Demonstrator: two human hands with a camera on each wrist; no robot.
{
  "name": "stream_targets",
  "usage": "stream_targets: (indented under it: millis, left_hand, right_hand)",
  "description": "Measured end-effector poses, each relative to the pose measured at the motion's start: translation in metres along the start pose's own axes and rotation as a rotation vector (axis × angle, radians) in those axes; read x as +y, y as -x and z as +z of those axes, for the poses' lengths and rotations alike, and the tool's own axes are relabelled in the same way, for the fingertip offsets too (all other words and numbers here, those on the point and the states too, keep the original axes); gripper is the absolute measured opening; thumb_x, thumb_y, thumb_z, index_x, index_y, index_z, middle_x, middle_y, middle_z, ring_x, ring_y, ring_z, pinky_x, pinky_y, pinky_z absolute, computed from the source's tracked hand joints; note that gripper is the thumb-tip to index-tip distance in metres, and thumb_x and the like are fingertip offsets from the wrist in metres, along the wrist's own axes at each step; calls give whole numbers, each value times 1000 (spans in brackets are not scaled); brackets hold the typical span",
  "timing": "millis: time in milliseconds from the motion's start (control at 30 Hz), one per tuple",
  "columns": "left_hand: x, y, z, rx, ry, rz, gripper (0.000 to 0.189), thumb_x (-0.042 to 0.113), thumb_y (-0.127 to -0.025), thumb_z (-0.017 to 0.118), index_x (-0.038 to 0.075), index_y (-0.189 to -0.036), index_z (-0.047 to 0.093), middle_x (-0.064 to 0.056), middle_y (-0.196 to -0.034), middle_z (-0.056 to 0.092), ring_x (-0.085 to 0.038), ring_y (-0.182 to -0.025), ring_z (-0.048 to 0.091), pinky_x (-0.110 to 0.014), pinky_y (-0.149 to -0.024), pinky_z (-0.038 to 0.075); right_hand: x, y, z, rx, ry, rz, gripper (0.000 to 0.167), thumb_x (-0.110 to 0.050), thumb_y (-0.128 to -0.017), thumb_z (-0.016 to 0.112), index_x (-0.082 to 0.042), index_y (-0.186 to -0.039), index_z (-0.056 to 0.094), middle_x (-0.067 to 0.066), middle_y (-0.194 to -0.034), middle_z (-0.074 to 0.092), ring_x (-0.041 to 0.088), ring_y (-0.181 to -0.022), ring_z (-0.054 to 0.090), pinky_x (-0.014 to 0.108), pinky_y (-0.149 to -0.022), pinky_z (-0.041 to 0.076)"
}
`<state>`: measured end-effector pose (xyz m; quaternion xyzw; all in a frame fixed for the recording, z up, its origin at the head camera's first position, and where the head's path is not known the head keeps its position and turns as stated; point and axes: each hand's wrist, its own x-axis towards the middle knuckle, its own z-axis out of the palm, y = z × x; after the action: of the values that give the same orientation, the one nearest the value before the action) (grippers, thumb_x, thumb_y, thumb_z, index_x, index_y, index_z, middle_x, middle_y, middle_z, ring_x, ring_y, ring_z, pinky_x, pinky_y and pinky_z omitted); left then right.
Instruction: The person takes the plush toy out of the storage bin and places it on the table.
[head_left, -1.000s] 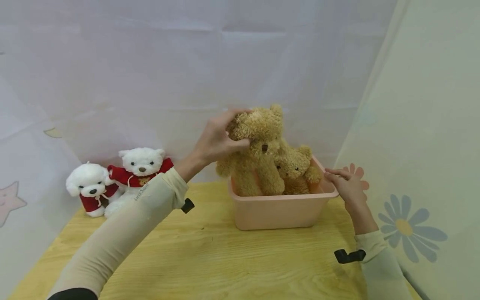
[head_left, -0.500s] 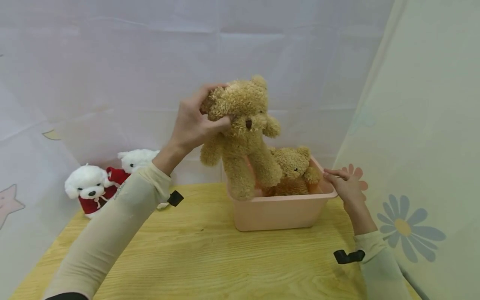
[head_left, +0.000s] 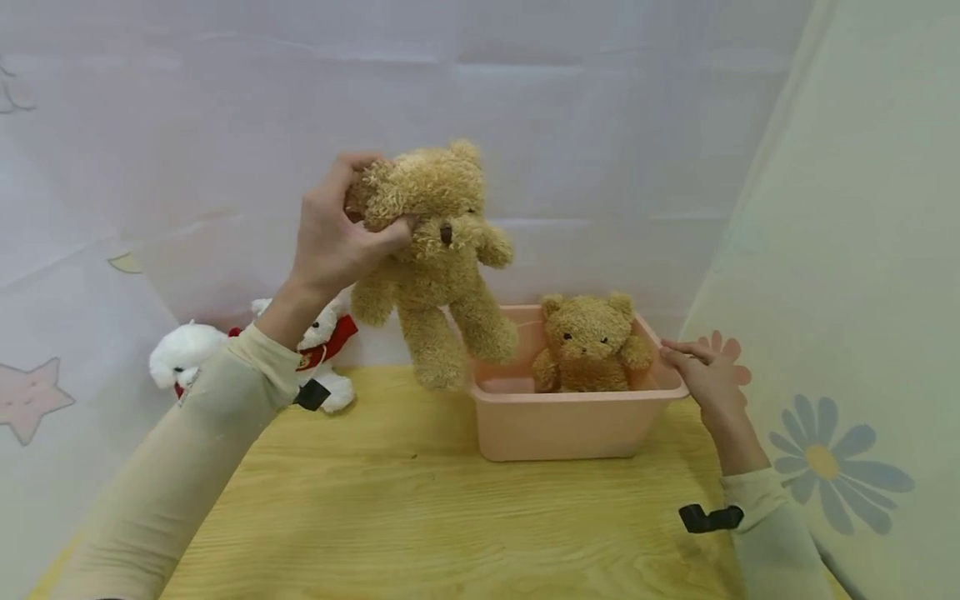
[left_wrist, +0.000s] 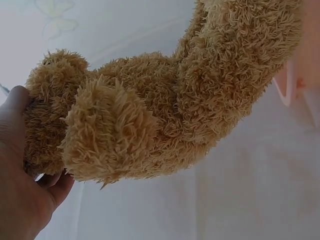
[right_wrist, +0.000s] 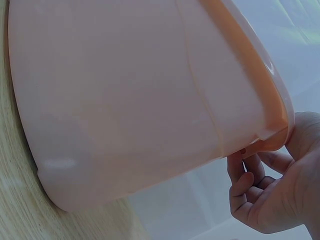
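My left hand (head_left: 330,233) grips a curly light-brown teddy bear (head_left: 431,279) by the side of its head, thumb across the face. The bear hangs in the air, left of a pink plastic bin (head_left: 562,429), its legs near the bin's left rim. In the left wrist view, the bear's fur (left_wrist: 165,110) fills the middle, and fingers hold its head end. At the bin's right side, my right hand (head_left: 712,387) holds the rim; in the right wrist view its fingers (right_wrist: 240,192) curl under the lip. A second brown teddy bear (head_left: 588,333) sits upright inside the bin.
Two white plush toys in red clothes, a dog (head_left: 187,354) and a bear (head_left: 330,383), sit at the back left, partly hidden by my left arm. The wooden table (head_left: 420,517) meets a pale cloth wall behind and a flower-printed panel (head_left: 832,292) at right.
My left hand has lifted the teddy bear up out of the bin and carried it left. The second bear now shows fully. My right hand stays on the rim.
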<state>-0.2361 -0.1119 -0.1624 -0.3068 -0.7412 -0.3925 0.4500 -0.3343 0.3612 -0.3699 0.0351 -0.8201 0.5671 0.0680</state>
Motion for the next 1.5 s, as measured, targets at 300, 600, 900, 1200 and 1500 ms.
stream_targets:
  millis: [300,600,900,1200,1500]
  left_hand:
    - [-28,8,-43,49,-115,-145,45,0,-79,78,-4,-120,58,-2,-88,62,-11,-56,52,-19,-50,44]
    - [-100,34,-55,-69,-192,-301,56,11,-81,83,6,-129,55,-8,-82,51,-17,-59,44,-25,-53,40]
    - [-145,67,-46,-242,-228,-358,58,19,-86,82,7,-134,50,-12,-82,49,-22,-56,37,-36,-62,38]
    - [-182,98,-43,-309,-154,-530,59,18,-85,81,9,-134,50,-15,-136,52,-32,-91,54,-51,-84,47]
    - [-207,122,-42,-326,-93,-636,57,22,-90,76,18,-140,47,-13,-156,34,-28,-59,45,-46,-65,44]
  right_hand:
    - [5,1,-1,7,-2,-6,65,-44,-101,62,3,-145,53,20,-164,18,37,-151,-3,70,-111,16]
    - [3,5,-10,19,17,-7,64,-45,-102,60,2,-146,53,23,-163,20,42,-151,1,71,-110,20]
    - [4,8,-13,17,11,-12,65,-45,-102,61,3,-146,52,21,-165,17,38,-151,-2,71,-111,17]
    - [4,7,-14,26,21,-8,65,-47,-101,61,0,-146,53,23,-161,26,43,-150,7,70,-110,22]
    - [0,10,-13,36,29,-6,65,-46,-100,63,0,-145,54,21,-163,22,41,-151,5,69,-109,25]
